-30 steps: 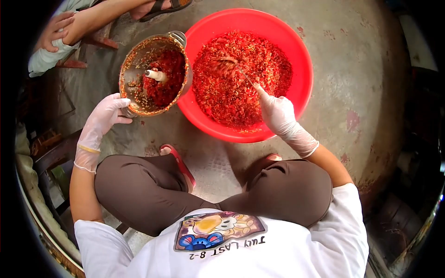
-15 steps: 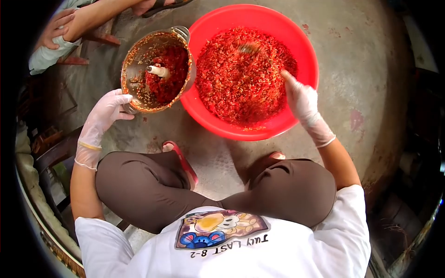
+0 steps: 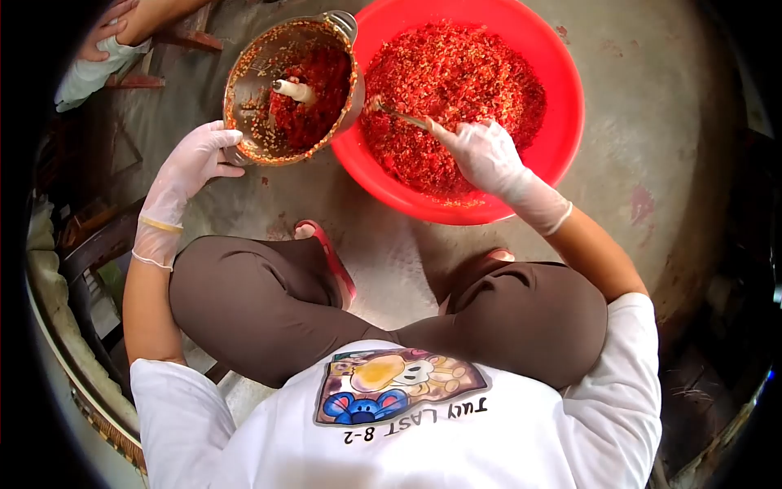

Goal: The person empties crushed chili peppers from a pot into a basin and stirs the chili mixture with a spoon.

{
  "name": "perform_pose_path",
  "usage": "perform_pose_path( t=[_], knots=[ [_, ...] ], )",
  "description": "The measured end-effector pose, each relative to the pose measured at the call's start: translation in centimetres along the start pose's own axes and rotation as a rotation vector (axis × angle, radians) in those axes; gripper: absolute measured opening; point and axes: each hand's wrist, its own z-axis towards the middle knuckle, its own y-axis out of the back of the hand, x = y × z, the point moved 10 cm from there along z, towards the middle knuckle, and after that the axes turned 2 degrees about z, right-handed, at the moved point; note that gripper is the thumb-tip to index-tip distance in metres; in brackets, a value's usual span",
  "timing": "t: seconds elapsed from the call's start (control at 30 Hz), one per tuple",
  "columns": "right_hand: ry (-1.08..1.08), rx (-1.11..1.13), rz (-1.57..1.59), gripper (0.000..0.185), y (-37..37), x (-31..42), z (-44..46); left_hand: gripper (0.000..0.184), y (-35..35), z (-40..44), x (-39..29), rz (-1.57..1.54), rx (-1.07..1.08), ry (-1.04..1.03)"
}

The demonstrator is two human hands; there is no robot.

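Observation:
My gloved left hand (image 3: 199, 159) grips the lower-left handle of a metal grinder bowl (image 3: 356, 91), which tilts toward the basin. Red chopped chili paste (image 3: 322, 94) with pale seeds lies inside the bowl around a white central post (image 3: 295, 90). My gloved right hand (image 3: 487, 155) is closed around the handle of a spoon (image 3: 401, 114). The spoon's far end is over the left side of the red basin (image 3: 562, 98), near the bowl's rim; its exact shape is hard to make out. Chopped red chili (image 3: 456, 73) with many seeds fills much of the basin.
Another person's hand and forearm (image 3: 138, 20) are at the upper left, beside a wooden stool (image 3: 187, 38). The concrete floor (image 3: 627, 106) has red stains. My knees and red slippers (image 3: 332, 261) are just below the basin.
My right hand has moved left across the basin, bringing the spoon toward the bowl. My left hand still holds the bowl by its handle. The view has shifted slightly.

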Motion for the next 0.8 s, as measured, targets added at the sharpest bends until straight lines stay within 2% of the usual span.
perform_pose_path(
  t=[0.03,0.17,0.23,0.37,0.4,0.43,0.5,0.7,0.8],
  knots=[
    [0.015,0.081,0.043,0.052,-0.1,0.3,-1.0,0.033,-0.1,0.0,-0.1,-0.005,0.001,0.003],
    [0.147,0.086,0.040,0.058,2.1,0.9,-7.0,0.030,-0.2,-0.1,-0.3,0.013,-0.010,0.030],
    [0.117,0.137,0.085,0.059,3.3,0.3,-9.3,0.028,0.2,0.1,-0.1,0.020,-0.024,0.029],
    [-0.094,-0.139,0.269,0.066,5.3,-4.0,-10.5,0.025,0.1,0.0,-0.3,0.017,-0.017,0.022],
    [-0.193,-0.138,0.479,0.058,5.8,-5.5,-9.9,0.025,0.0,-0.1,-0.5,0.014,-0.023,0.007],
    [-0.229,-0.371,0.520,0.043,6.3,-6.9,-9.4,0.025,-0.1,-0.3,-0.7,0.011,-0.029,-0.005],
    [-0.414,-0.378,0.506,0.035,5.4,-9.1,-8.2,0.025,-0.3,-0.6,-0.7,0.014,-0.032,-0.004],
    [-0.481,-0.404,0.561,0.035,3.2,-8.8,-6.7,0.025,-1.0,-1.1,-1.3,-0.004,-0.032,-0.005],
    [-0.519,-0.299,0.745,0.030,2.6,-7.9,-7.8,0.028,-0.8,-1.0,-1.2,0.006,-0.034,-0.018]
  ],
)
